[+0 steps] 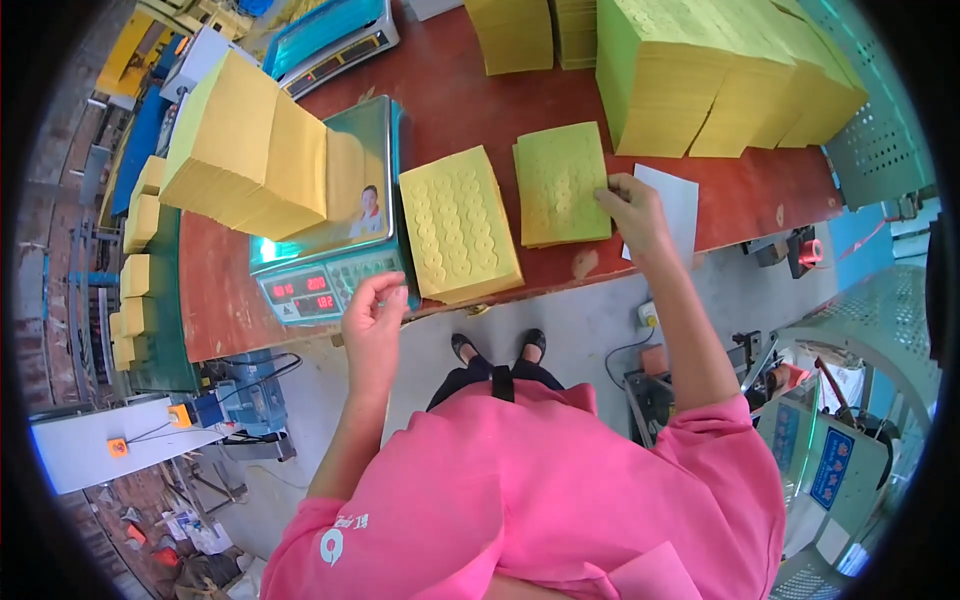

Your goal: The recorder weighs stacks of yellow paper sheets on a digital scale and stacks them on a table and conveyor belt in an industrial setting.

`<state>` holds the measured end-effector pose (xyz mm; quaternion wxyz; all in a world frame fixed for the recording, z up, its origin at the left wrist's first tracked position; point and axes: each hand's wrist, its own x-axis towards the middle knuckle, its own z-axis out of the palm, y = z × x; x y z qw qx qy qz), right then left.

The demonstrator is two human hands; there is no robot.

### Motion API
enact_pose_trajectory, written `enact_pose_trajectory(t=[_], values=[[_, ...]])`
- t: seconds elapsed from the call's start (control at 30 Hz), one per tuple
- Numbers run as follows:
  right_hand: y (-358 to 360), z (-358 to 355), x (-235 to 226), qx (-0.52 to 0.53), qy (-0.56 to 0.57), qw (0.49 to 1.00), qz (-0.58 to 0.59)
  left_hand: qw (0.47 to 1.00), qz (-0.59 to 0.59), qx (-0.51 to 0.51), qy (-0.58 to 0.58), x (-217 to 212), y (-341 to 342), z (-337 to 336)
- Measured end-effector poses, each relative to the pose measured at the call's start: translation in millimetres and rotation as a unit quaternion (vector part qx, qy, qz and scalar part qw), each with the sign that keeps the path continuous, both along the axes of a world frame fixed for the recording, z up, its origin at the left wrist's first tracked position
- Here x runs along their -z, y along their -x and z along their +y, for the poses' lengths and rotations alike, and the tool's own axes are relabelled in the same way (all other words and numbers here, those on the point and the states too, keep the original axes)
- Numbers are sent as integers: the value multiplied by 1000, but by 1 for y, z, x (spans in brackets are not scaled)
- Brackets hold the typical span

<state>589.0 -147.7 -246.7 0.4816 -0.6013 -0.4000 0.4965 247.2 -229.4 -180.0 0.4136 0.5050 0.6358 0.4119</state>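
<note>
My right hand (640, 215) has its thumb and fingertips at the right edge of a low stack of yellow paper sheets (560, 180), which is embossed with round marks. My left hand (373, 320) hovers by the front right corner of a digital scale (335, 285), its fingers curled together and nothing visible in them. Between the hands stands a taller stack of yellow embossed paper (455, 225), close to the table's front edge. A high, leaning pile of yellow paper (250, 150) rests on the scale's platform, and red digits glow on its display.
Big yellow paper blocks (710, 80) fill the back right of the red table (440, 110). Under my right wrist lies a white sheet (665, 205). A second scale (335, 45) stands at the back left. A perforated metal panel (890, 130) borders the right end.
</note>
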Motion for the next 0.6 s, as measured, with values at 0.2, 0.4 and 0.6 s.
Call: enact_pose_trajectory(t=[0.2,0.4,0.6], values=[[9,7,5,-3,1,983,-183,999,-17,-32,40,5,9,-10],[9,8,-2,-2,-6,998,55,998,-19,-25,52,0,11,-11],[10,13,-16,5,7,987,161,999,-31,-2,36,3,14,-8]])
